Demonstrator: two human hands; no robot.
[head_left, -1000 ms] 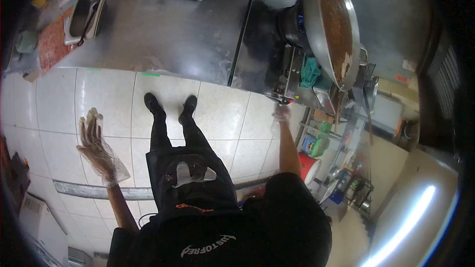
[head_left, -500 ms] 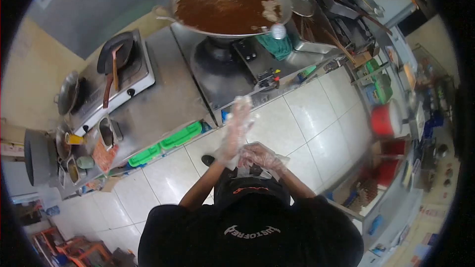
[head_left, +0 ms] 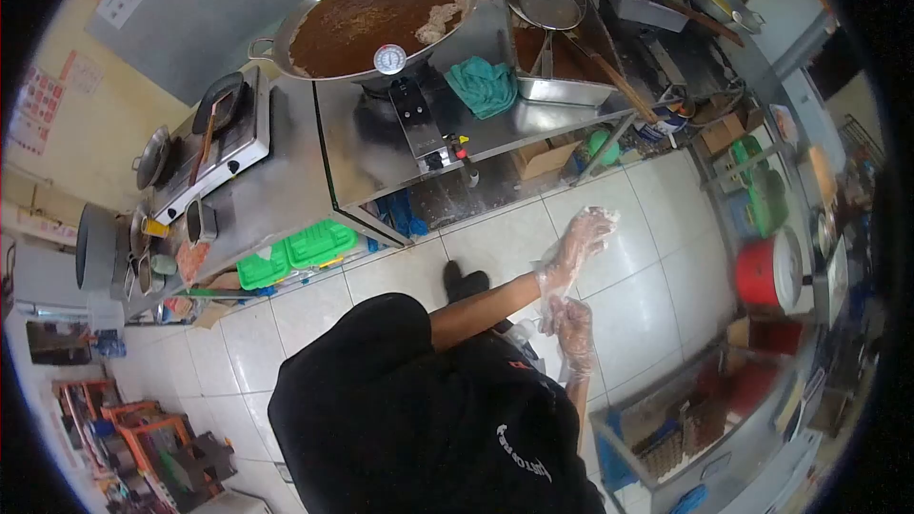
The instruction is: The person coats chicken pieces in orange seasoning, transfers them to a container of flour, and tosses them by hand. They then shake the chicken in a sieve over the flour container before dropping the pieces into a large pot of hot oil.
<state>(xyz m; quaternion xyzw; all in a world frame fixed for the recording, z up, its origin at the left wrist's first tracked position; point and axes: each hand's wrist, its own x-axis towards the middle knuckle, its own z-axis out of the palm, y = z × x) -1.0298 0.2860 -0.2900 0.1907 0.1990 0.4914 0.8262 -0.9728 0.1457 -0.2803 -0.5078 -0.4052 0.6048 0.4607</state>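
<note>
My left hand [head_left: 579, 246], in a clear plastic glove with white powder or batter on its fingers, is raised over the tiled floor, fingers apart and holding nothing. Just below it, my right hand [head_left: 571, 326], also gloved in clear plastic, has its fingers bent at the left glove's cuff, near the wrist. What those fingers pinch is too small to make out. A wide wok [head_left: 286, 27] of brown oil stands on the steel counter, with pale food [head_left: 440, 19] at its right side and a dial thermometer [head_left: 389, 59] at its front rim.
A green cloth [head_left: 482, 88] and a metal tray [head_left: 566, 90] with strainers lie right of the wok. A white stove [head_left: 249, 138] with a pan is at the left. At the right are a red bucket [head_left: 759, 274] and a low steel-edged bin [head_left: 700, 476].
My body and view have turned to the right, and both hands have moved right, away from the counter's front. The right hand's fingers are now at the left glove's cuff.
</note>
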